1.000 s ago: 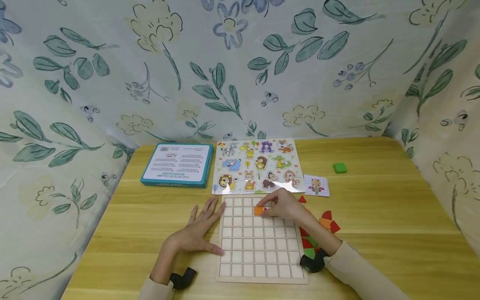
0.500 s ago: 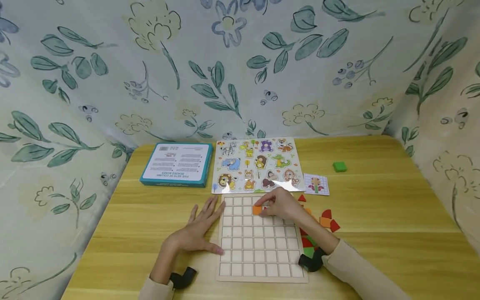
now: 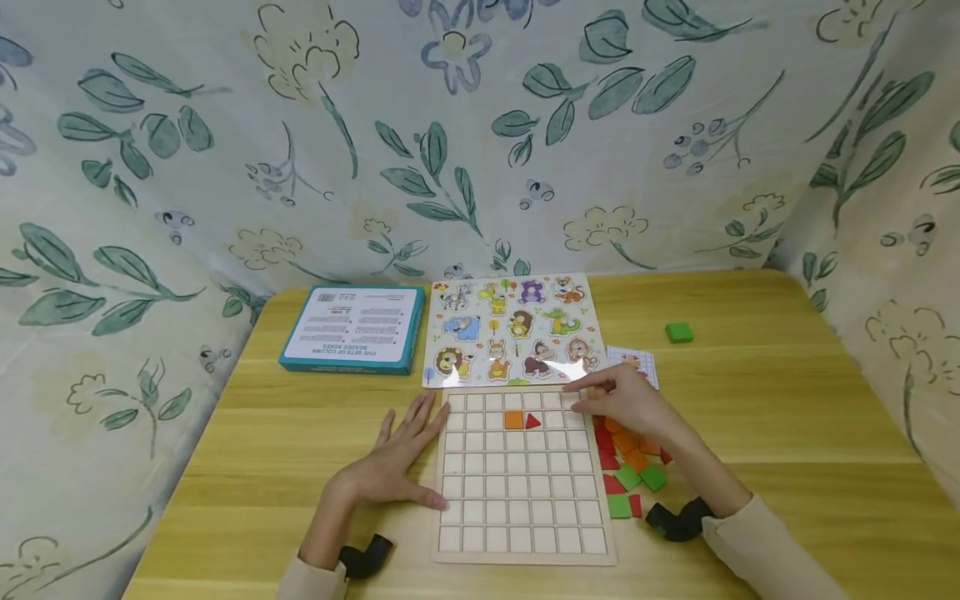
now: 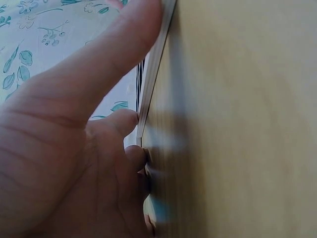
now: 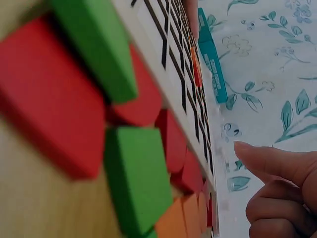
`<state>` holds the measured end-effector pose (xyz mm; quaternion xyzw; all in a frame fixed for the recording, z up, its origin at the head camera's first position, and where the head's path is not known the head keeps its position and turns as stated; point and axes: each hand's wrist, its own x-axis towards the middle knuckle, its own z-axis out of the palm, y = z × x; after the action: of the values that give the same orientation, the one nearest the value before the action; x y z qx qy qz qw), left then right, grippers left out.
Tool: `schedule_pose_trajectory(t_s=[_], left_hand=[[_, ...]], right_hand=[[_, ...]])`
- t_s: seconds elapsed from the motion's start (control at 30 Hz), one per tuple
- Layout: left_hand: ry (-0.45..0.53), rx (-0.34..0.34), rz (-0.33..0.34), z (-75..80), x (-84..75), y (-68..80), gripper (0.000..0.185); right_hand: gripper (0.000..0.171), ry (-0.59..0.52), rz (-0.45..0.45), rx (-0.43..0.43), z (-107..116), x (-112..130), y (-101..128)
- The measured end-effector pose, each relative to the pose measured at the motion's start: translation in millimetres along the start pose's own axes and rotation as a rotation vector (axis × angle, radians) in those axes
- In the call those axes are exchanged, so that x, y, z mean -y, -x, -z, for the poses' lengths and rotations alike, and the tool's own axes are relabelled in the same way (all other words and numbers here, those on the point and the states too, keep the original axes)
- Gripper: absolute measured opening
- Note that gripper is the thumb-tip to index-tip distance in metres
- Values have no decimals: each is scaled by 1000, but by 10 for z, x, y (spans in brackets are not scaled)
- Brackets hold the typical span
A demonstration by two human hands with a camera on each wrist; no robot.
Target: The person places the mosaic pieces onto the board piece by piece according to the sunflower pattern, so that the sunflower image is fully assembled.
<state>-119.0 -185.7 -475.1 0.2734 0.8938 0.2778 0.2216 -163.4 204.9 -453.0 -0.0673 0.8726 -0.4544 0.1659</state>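
Observation:
My left hand [image 3: 393, 471] lies spread at the left edge of a wooden grid board [image 3: 525, 558]. Its fingers and thumb touch the rim, and the left wrist view shows the thumb [image 4: 124, 44] against that edge. On the grid, an orange square tile [image 3: 513, 420] sits in the second row, with a red triangle tile [image 3: 532, 422] in the cell to its right. Over the board's upper right corner is my right hand [image 3: 630, 402], thumb and index finger apart, nothing between them. In the right wrist view its other fingers [image 5: 275, 210] are loosely bent.
Red, orange and green tiles [image 3: 628, 477] lie heaped along the board's right edge. Behind it are an animal puzzle board [image 3: 480, 354], a pattern card [image 3: 615, 357] partly covered by my right hand, and a teal box [image 3: 356, 329]. A green block [image 3: 678, 332] stands farther right.
My right hand has let go of the orange square tile and moved right, uncovering the red triangle tile and more of the heap. The left hand stays put.

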Motion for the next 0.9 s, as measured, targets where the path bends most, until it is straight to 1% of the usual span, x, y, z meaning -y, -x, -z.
schedule_pose_trajectory(t_s=[0.1,0.27,0.33,0.53,0.77,0.9], left_hand=[[3,0,-2,-2,8,1,130],[-2,3,-6,-3,18,9,129],[-1,5,-5,0,20,14,129],[-2,5,-3,3,5,19,129],[10,3,-4,3,2,16,128],[9,-6,-6,-2,8,8,129]], right_hand=[[28,-2,-23,-27,111,-124,40],[34,-88,-92,-31,222,-265,73],[34,-93,-108,-33,246,-293,69],[32,-46,-145,-43,279,-343,49],[33,-9,-147,-55,301,-336,68],[34,6,-170,-66,291,-335,78]])
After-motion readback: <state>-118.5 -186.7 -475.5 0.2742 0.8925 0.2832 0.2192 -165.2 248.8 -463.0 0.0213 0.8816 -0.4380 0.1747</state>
